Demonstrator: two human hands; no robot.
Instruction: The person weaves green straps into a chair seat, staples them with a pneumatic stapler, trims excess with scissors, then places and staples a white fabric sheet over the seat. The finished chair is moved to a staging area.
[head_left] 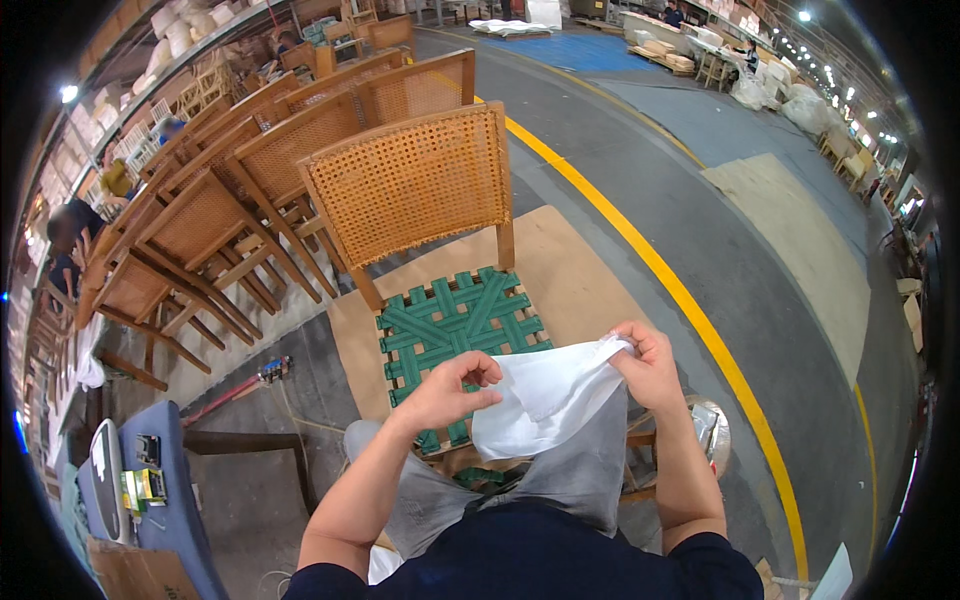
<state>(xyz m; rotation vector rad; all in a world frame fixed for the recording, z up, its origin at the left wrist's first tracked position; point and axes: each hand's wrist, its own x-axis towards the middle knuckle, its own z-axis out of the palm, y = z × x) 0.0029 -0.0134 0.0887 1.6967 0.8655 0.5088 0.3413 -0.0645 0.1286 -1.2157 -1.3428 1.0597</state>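
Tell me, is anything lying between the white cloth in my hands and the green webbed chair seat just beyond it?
Nothing visible does. The white cloth hangs pinched between left hand and right hand, directly over the bare green webbed seat.

White cloth (545,395), green woven chair seat (455,320), tan cane back (410,185), yellow floor line (680,290)

A dark navy top is worn, its short sleeves ended above the elbows, so both forearms are left bare. Light grey trousers are seen over the knees. The left hand (447,392) and right hand (650,365) are ungloved.
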